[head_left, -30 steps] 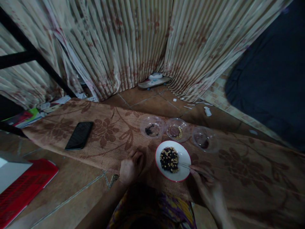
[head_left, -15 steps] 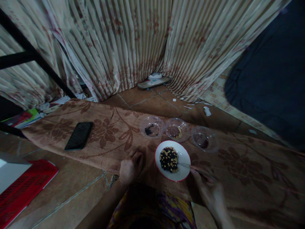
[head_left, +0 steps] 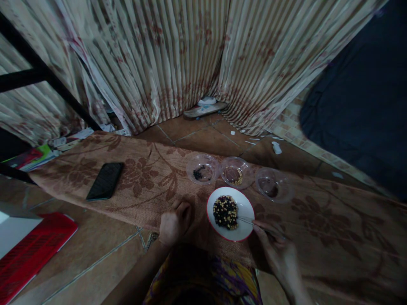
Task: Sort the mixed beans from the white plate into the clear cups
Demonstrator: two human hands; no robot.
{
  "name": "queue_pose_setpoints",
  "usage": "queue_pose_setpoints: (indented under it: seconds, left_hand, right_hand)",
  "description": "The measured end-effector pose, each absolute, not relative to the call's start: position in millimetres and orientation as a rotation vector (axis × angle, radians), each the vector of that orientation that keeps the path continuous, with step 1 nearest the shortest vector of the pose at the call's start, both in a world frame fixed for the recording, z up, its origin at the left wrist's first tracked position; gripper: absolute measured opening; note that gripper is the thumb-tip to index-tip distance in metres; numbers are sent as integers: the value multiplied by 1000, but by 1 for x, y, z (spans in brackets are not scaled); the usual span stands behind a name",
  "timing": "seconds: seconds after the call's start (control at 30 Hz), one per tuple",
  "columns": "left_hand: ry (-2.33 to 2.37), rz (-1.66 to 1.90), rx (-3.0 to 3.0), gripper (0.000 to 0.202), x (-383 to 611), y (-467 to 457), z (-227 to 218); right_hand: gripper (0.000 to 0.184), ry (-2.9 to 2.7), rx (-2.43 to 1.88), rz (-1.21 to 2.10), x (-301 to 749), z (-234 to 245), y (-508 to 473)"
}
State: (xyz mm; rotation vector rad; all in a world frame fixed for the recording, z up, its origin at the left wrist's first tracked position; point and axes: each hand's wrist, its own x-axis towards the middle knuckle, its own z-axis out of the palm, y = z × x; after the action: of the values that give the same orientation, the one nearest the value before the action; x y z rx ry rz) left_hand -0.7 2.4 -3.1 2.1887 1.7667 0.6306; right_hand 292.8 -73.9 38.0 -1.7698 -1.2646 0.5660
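A white plate with a red rim (head_left: 246, 208) stands near the front edge of the cloth-covered table, with a heap of mixed black and yellow beans (head_left: 225, 212) on its left part. My right hand (head_left: 276, 248) is closed on thin metal tweezers (head_left: 246, 220), whose tips reach the heap's right side. To the left of the plate, my left hand (head_left: 174, 222) rests on the cloth in a loose fist, with nothing visible in it. Behind the plate stand three clear plastic bowls: the left one (head_left: 210, 157) holds black beans, the middle one (head_left: 245, 163) yellow ones, the right one (head_left: 284, 186) dark reddish ones.
A dark phone (head_left: 105, 181) lies on the brown floral tablecloth (head_left: 146, 169) to the left. A red basket (head_left: 41, 239) is on the floor at the lower left. Beyond the table are a skateboard (head_left: 203, 111), striped curtains (head_left: 178, 55) and small white scraps on the tiles.
The tweezers and my right hand have barely shifted. Everything else looks the same.
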Motion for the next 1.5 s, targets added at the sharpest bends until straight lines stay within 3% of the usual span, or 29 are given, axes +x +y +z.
queue_pose_setpoints:
  seconds: [0.3,0.6,0.73,0.87,1.13,1.5]
  left_hand:
    - [1767,640,2213,23,-1,3,-2]
    - [1775,663,2196,24,-2,4,-2]
    - [1784,690,2215,21,-2,3,-1]
    - [1784,665,2208,21,-1,2,0]
    - [1792,635,2189,22,-1,3,-3]
    - [1749,671,2186,23,-1,4,-1]
  right_hand:
    - [30,-1221,-1768,539,297,48,-77]
    - [36,-1079,-1723,9,372,73,-38]
    - [44,-977,-1763,66,383,63,-26]
    - [36,-960,-1695,153,353,66,-38]
    - [30,-1210,-1768,633,303,56,-71]
    - [29,-1256,-1747,693,302,38,-72]
